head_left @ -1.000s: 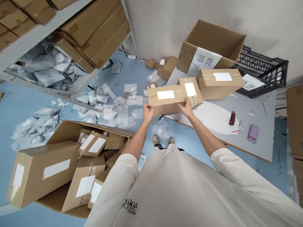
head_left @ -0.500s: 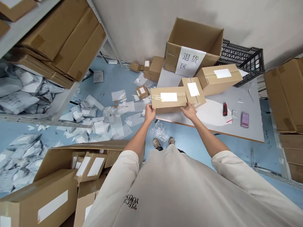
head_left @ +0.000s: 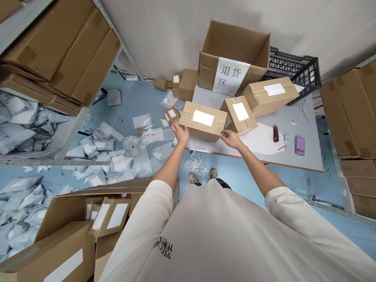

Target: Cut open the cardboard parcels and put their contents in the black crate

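Observation:
A sealed cardboard box [head_left: 202, 121] with a white label rests on the left edge of the grey table [head_left: 293, 156]. My left hand [head_left: 180, 132] grips its left end and my right hand [head_left: 230, 138] grips its near right corner. Just to the right lie a smaller labelled box [head_left: 239, 114] and, behind that, a longer labelled box [head_left: 270, 96]. At the back of the table stands a large open carton [head_left: 233, 58] with a paper sign on its front.
A black plastic crate [head_left: 296, 72] sits at the table's far right; a red-and-black utility knife [head_left: 275, 133] lies on the table. Torn paper litters the blue floor. An open carton of labelled boxes [head_left: 96, 219] stands lower left. Shelves of flat cardboard [head_left: 58, 55] hang upper left.
The box in my hands has turned from square-on to slightly angled and shifted a little left and back on the table. The view has swung right.

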Demonstrator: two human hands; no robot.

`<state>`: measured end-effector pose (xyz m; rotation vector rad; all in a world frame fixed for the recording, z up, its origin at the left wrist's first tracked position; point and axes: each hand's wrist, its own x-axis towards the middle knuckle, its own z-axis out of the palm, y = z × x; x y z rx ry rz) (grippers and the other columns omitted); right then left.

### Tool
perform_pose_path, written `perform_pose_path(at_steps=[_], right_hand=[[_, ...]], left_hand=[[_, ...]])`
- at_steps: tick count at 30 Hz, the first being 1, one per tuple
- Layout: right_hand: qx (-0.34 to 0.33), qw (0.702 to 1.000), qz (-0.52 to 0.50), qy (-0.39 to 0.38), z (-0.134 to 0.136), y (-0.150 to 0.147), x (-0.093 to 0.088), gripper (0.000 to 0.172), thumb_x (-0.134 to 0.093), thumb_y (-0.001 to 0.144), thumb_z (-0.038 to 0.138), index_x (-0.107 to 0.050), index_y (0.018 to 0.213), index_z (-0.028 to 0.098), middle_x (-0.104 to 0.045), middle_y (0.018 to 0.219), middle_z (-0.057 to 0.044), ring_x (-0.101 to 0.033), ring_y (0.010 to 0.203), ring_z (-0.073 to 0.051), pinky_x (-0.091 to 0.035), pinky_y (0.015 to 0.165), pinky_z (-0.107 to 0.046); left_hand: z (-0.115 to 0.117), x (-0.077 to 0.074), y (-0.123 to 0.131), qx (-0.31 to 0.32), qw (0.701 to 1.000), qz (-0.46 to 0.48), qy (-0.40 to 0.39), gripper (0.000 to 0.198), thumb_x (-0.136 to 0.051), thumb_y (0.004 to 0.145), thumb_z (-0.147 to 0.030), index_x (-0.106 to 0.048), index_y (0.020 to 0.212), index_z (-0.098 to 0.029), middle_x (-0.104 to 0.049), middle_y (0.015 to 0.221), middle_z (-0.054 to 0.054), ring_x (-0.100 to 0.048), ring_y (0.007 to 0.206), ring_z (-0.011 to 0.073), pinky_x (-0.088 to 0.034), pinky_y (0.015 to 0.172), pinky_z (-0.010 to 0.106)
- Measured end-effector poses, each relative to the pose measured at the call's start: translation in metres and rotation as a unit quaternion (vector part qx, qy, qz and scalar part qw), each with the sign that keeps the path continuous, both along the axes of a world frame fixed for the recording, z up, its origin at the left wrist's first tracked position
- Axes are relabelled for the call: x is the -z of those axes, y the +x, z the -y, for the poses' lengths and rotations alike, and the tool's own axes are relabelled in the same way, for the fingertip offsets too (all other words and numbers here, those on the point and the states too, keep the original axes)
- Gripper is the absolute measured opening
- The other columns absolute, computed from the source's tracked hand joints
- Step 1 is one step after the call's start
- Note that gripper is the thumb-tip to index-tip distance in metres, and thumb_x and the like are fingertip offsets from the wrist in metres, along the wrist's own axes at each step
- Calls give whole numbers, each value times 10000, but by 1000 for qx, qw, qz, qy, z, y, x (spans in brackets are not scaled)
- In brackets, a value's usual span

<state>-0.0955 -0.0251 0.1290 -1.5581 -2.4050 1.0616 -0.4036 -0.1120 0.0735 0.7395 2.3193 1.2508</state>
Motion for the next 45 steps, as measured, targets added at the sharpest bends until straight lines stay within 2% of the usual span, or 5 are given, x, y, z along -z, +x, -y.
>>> perform_pose_path(at_steps=[10, 15, 30, 38, 45], right_hand=[[-109, 986, 48, 114, -103, -58, 5, 672, -590, 971, 347, -581, 1618, 165, -447, 1804, -230, -386, 1645, -471, -349, 1304, -717], [-169, 974, 98, 110, -113, -65, 1, 712, -584, 1001, 393, -490, 1666, 155, -490, 1741, -264, -427, 1582, -473, -339, 1289, -681], [15, 998, 62, -6, -55, -27, 15, 708, -823, 869, 556, -523, 1389, 181, -623, 1422, -257, -659, 1324, -477, -552, 1145, -647], [38, 998, 54, -1, -27, -61, 2, 510, -765, 903, 515, -531, 1266, 244, -627, 1370, -178, -661, 1262, -403, -572, 1093, -573], [18, 995, -92, 16, -9, -98, 1, 385, -610, 1003, 569, -588, 1230, 258, -662, 1323, -142, -676, 1168, -319, -574, 1089, -509]], left_hand=[[13, -17, 107, 152, 988, -12, -8, 668, -723, 962, -253, -520, 1597, -219, -459, 1712, 229, -407, 1689, 411, -339, 1400, 623], [4, -12, 121, 136, 990, 22, -32, 819, -760, 966, -334, -444, 1702, -165, -295, 1855, 261, -275, 1769, 434, -279, 1437, 605], [-20, -15, 42, 368, 928, -17, -57, 1262, -972, 737, -605, -384, 1795, -252, -185, 1939, 175, -148, 1804, 443, -184, 1456, 607], [-23, -18, -10, 360, 928, -21, -90, 1114, -1003, 582, -387, -615, 1622, -297, -404, 1799, 184, -287, 1679, 564, -240, 1371, 709], [-4, -26, -41, 344, 933, -41, -97, 802, -904, 734, -392, -700, 1498, -263, -578, 1594, 179, -528, 1530, 477, -402, 1333, 612]])
